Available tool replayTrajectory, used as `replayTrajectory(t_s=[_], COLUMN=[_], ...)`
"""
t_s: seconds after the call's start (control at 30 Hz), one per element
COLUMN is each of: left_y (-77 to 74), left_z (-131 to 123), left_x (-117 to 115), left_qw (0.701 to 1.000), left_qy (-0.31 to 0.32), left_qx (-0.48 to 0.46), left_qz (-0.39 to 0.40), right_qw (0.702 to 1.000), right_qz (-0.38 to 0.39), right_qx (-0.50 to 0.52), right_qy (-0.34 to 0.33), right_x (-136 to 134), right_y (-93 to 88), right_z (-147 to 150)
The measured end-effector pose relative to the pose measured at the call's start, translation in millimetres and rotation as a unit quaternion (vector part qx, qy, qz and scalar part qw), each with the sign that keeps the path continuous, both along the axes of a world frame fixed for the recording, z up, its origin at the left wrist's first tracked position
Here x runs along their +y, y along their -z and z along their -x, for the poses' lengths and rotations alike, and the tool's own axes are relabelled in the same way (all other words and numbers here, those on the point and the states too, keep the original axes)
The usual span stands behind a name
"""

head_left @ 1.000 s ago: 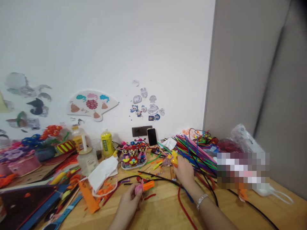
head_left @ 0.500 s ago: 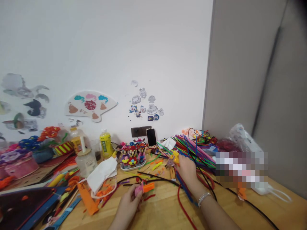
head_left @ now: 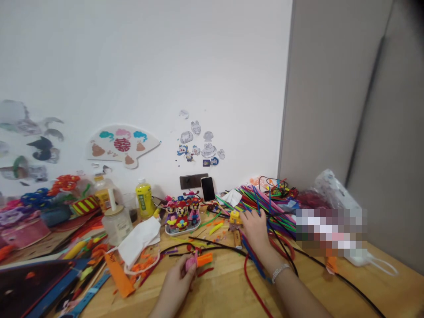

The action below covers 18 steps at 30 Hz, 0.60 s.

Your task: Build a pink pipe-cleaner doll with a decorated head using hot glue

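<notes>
My left hand point(head_left: 177, 282) rests on the wooden table point(head_left: 228, 291), fingers closed round a small pink and orange pipe-cleaner piece point(head_left: 198, 259). My right hand point(head_left: 255, 227), with a silver bracelet at the wrist, reaches forward with fingers spread onto the pile of coloured pipe cleaners point(head_left: 265, 203). A small yellow object point(head_left: 234, 216) lies just left of its fingertips. Black pipe cleaners point(head_left: 212, 244) and a dark red pipe cleaner point(head_left: 251, 282) lie between the two hands.
A tray of small figurines point(head_left: 182, 216), a phone point(head_left: 208, 189) propped against the wall, a yellow bottle point(head_left: 143, 199), a jar point(head_left: 114, 223) and a white face mask point(head_left: 139, 240) stand behind. Orange scraps and blue sheets point(head_left: 39, 287) crowd the left. A plastic bag point(head_left: 334, 194) lies at right.
My right hand has slid farther back and slightly right into the pipe-cleaner pile, leaving the yellow object. The left hand has stayed put with its piece.
</notes>
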State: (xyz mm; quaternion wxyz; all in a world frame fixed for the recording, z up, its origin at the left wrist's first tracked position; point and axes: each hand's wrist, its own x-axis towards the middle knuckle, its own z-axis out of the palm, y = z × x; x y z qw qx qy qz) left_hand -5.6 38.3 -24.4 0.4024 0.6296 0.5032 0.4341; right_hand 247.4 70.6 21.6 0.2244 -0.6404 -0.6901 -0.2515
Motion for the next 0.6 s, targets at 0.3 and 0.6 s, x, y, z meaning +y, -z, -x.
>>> replayTrajectory(t_s=[0.3,0.6], left_y=[-5.2,-4.1], left_z=[0,-2], left_x=[-3,-3], left_qw=[1.000,1.000], left_qy=[-0.020,-0.020], left_qx=[0.007,0.003], left_qz=[-0.004,0.008], right_qw=[0.993,0.969], right_qz=[0.005,0.092], right_qx=[-0.029,0.231], right_qy=[-0.110,0.006], right_x=[-8,1], right_y=[-11.9,-3.4], right_z=[4,-4])
